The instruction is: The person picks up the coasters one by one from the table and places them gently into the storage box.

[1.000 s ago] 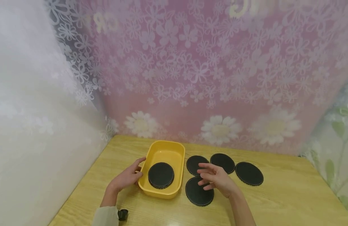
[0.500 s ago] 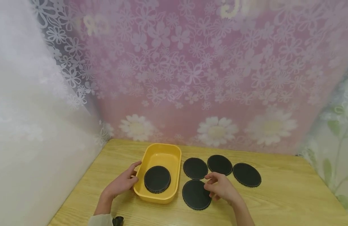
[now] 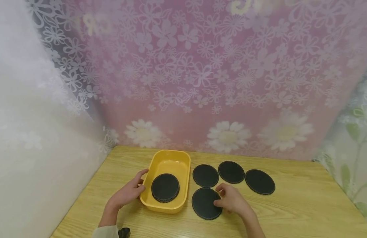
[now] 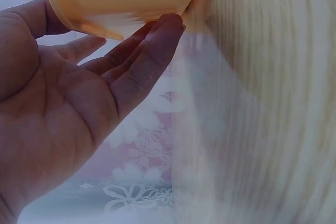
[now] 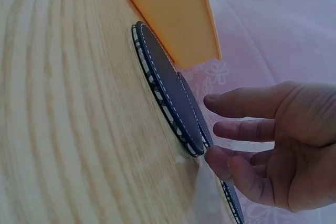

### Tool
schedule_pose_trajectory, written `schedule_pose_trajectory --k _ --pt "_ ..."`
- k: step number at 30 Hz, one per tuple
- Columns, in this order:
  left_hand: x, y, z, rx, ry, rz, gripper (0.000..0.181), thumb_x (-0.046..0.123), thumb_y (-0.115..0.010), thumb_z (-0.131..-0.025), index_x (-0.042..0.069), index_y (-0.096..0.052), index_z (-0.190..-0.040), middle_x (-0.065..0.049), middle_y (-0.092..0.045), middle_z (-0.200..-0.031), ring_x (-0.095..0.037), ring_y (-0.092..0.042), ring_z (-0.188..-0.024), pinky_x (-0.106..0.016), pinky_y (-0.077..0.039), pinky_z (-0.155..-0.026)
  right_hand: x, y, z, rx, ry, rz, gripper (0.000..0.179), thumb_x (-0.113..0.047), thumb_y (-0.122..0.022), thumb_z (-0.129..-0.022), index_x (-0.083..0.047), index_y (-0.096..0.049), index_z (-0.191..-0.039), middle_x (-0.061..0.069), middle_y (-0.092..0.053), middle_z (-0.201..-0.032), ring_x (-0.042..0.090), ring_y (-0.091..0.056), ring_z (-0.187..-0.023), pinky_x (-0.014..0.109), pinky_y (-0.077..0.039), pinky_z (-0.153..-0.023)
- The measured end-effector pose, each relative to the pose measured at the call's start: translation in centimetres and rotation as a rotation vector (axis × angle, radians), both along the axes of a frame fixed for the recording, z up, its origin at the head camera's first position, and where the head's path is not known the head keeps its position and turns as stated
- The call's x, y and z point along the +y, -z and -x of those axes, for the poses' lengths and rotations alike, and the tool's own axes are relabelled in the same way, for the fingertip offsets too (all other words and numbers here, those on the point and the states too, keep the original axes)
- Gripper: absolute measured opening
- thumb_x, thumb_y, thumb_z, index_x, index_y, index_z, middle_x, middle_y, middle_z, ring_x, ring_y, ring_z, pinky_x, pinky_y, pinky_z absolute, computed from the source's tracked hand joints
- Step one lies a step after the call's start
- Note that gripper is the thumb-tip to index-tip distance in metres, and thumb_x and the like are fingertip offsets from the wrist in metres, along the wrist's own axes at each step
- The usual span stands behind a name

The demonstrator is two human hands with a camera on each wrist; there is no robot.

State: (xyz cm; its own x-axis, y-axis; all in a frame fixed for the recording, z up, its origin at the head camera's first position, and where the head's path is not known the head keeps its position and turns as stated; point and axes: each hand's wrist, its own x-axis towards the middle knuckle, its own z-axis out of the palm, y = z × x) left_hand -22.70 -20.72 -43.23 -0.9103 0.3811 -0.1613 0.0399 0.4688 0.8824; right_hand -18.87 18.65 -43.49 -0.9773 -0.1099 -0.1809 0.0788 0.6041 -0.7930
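Observation:
A yellow plastic tray (image 3: 180,162) stands on the table, with a small stack of black round coasters (image 3: 165,187) in its near part. At the tray's left side, my left hand (image 3: 128,191) holds the wall between thumb and fingers; the left wrist view shows the fingers against the tray's outer side. My right hand (image 3: 231,200) is at the right edge of the nearest black coaster (image 3: 202,205), thumb over its top. In the right wrist view the fingers are loosely bent, one fingertip close to the stitched coaster's (image 5: 170,93) edge, with nothing pinched between them.
Behind that coaster lie more single coasters: one at left (image 3: 205,176), one at the back (image 3: 231,172), and one at right (image 3: 260,181). A flowered backdrop (image 3: 183,82) rises behind the wooden table (image 3: 305,198). A black object (image 3: 124,232) is by my left sleeve.
My right hand has come down and nearer to me, from above the coasters to the nearest one's right edge. My left hand stays at the tray. The whole view has shifted slightly.

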Motion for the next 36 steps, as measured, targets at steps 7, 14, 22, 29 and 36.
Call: schedule_pose_trajectory --k 7,14,22,29,36 --pt "0.2 0.3 -0.1 0.041 -0.022 0.048 0.062 0.010 -0.044 -0.100 0.014 -0.021 -0.158 -0.026 -0.045 -0.135 -0.034 -0.052 -0.117 -0.041 -0.049 -0.084 -0.3 0.0 0.2 0.013 -0.006 -0.145 0.043 -0.007 -0.085 -0.073 -0.001 -0.064 -0.109 0.014 -0.062 -0.101 0.027 -0.059 -0.089 0.042 -0.052 -0.073" --pt "0.1 0.0 -0.1 0.020 -0.004 0.027 0.063 0.009 -0.043 -0.101 0.012 -0.017 -0.158 -0.028 -0.044 -0.135 -0.035 -0.053 -0.116 -0.041 -0.049 -0.083 -0.4 0.2 0.3 0.015 -0.004 -0.167 0.044 -0.008 -0.086 -0.071 0.000 -0.065 -0.108 0.012 -0.061 -0.097 0.025 -0.058 -0.086 0.041 -0.051 -0.072" --pt "0.1 -0.3 -0.3 0.007 -0.009 0.005 0.064 0.009 -0.045 -0.100 0.012 -0.018 -0.158 -0.028 -0.045 -0.135 -0.035 -0.055 -0.113 -0.042 -0.049 -0.082 -0.7 0.5 0.4 0.025 -0.022 -0.204 0.050 -0.012 -0.091 -0.065 0.000 -0.065 -0.107 0.011 -0.063 -0.096 0.026 -0.060 -0.087 0.045 -0.051 -0.076" --pt "0.1 0.0 -0.2 0.017 -0.008 0.019 0.063 0.009 -0.044 -0.101 0.012 -0.017 -0.158 -0.028 -0.044 -0.136 -0.035 -0.054 -0.115 -0.042 -0.049 -0.082 -1.2 0.8 0.2 0.012 -0.025 -0.287 0.068 -0.021 -0.093 -0.063 0.003 -0.060 -0.118 0.014 -0.059 -0.107 0.030 -0.062 -0.096 0.051 -0.050 -0.085" --pt "0.2 0.1 -0.2 0.013 -0.021 0.028 0.064 0.009 -0.043 -0.100 0.013 -0.018 -0.159 -0.028 -0.044 -0.136 -0.035 -0.053 -0.117 -0.041 -0.049 -0.083 -1.7 0.7 0.1 0.025 -0.014 -0.365 0.068 -0.027 -0.093 -0.063 0.000 -0.063 -0.117 0.014 -0.058 -0.107 0.030 -0.061 -0.095 0.053 -0.050 -0.081"
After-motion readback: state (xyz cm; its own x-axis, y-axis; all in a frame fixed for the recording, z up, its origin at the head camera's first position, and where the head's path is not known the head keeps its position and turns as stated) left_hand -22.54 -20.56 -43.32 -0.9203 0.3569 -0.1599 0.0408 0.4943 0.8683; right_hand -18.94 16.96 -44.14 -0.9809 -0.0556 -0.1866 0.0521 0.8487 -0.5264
